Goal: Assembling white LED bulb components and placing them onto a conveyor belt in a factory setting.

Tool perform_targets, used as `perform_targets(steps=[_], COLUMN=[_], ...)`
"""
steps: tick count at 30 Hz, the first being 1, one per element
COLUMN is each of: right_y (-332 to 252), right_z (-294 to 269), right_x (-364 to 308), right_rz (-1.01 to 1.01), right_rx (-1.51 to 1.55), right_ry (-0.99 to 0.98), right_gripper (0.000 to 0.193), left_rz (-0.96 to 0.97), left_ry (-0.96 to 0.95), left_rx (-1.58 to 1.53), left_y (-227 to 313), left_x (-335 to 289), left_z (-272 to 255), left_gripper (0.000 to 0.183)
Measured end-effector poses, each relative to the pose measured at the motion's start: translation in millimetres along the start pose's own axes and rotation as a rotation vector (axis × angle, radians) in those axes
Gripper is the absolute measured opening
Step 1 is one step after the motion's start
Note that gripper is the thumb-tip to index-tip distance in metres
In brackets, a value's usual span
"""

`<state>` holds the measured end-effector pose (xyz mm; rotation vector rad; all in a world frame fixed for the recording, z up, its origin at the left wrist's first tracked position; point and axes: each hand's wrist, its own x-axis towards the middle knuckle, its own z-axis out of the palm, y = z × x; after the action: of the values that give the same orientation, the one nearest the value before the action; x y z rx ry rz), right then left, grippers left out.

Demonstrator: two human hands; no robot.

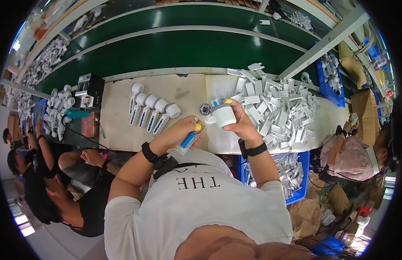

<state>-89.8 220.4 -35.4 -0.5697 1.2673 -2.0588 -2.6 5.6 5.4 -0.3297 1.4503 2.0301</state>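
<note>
My left hand (182,133) is closed round a white plastic handle shell (182,149) with a blue cylinder (188,139) lying in it. A yellow cover sits on one of its fingertips. Higher and to the right, my right hand (243,125) grips a white round cup-shaped head (223,116), thumb below and yellow-covered index finger above. Just left of this head, a small round dark-and-silver part (205,109) lies on the table. Several white handled devices with round heads (152,109) stand in a slanting row on the left.
A heap of white plastic shells (279,108) covers the table's right side; a blue bin (303,173) of similar pieces stands below it. At the left are a black machine (89,89) and a teal-handled tool (76,113). People sit on both sides.
</note>
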Motion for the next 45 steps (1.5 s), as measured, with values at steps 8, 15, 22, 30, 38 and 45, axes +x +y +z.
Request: perform_targets(steps=[8, 15, 22, 30, 38, 45], right_y=[-6, -12, -9, 4, -5, 5], right_z=[3, 9, 3, 5, 10, -3], right_x=[-5, -5, -6, 0, 10, 18], right_rz=[-0.053, -0.111, -0.072, 0.017, -0.042, -0.052], right_rx=[-0.127, -0.237, -0.248, -0.102, -0.111, -0.099], right_ry=[-0.044, -0.118, -0.075, 0.092, 0.032, 0.026], right_gripper=[0.076, 0.076, 0.077, 0.073, 0.073, 0.073], left_rz=[0.065, 0.162, 0.177, 0.233, 0.17, 0.17], left_ry=[0.098, 0.115, 0.066, 0.135, 0.077, 0.056], left_rx=[0.083, 0.243, 0.197, 0.255, 0.066, 0.066], left_y=[-6, -13, -12, -10, -4, -3], left_x=[0, 3, 6, 11, 13, 16], left_z=[7, 3, 1, -4, -10, -15], left_gripper=[0.017, 0.012, 0.011, 0.012, 0.014, 0.017])
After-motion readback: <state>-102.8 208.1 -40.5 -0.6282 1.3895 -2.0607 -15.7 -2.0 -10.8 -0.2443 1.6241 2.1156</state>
